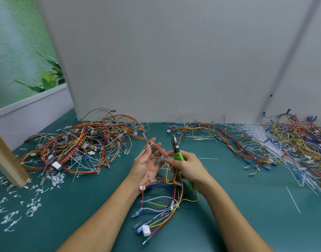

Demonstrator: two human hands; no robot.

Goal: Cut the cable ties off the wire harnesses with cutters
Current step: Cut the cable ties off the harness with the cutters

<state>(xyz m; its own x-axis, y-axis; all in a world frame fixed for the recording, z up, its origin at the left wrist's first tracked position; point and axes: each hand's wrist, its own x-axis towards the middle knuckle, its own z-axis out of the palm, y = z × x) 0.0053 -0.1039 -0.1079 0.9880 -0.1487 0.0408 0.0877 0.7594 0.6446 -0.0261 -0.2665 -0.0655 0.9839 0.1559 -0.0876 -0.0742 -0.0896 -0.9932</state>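
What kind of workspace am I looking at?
Likely a harness rework bench: heaps of wire harnesses on a green mat, cut cable ties scattered, green-handled cutters in the right hand.

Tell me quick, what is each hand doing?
Left hand: open, wire harness lying across it.
Right hand: holding the green cutters.

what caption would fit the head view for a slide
Right hand grips green cutters beside the open left hand, a wire harness draped across it, more harnesses piled on the teal table.
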